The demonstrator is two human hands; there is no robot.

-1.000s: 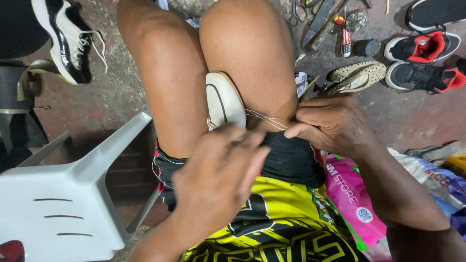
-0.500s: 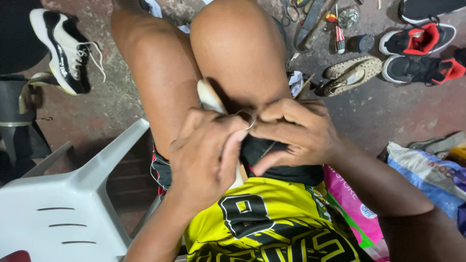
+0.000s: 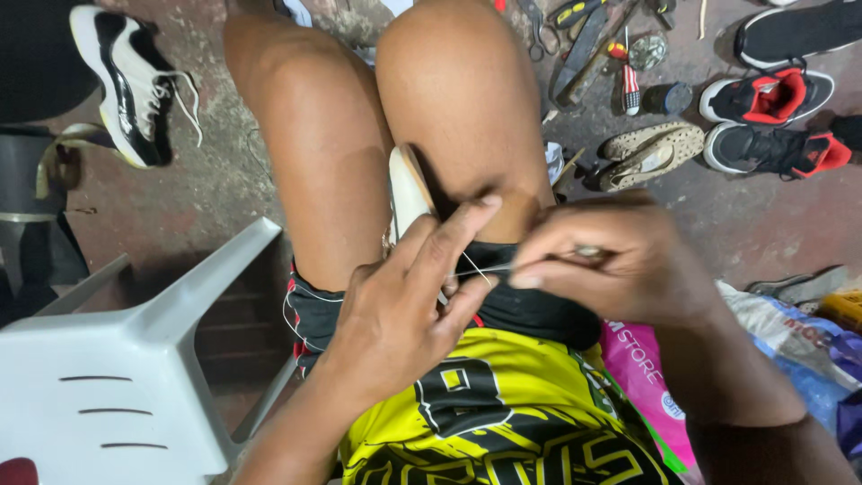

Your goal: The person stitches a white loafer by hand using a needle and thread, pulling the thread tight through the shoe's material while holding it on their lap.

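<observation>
A white shoe [image 3: 409, 193] is wedged sole-up between my thighs. My left hand [image 3: 409, 310] rests against it, fingers stretched up along its edge, pinching a thin pale thread [image 3: 480, 269]. My right hand [image 3: 620, 265] is closed just to the right, over my right thigh, pinching the same thread and a thin metal tool, a needle or awl whose tip barely shows. The thread runs taut between the two hands. Most of the shoe is hidden by my legs and hands.
A white plastic chair [image 3: 126, 368] stands at lower left. A black-and-white sneaker [image 3: 130, 81] lies upper left. Tools [image 3: 588, 40], a worn beige shoe [image 3: 651, 153] and red-and-black sneakers [image 3: 772, 121] lie on the concrete floor upper right. Plastic bags [image 3: 790, 332] sit at right.
Both hands were bunched over the shoe; now my right hand has drawn to the right, pulling the thread taut, and my left fingers have stretched out along the shoe.
</observation>
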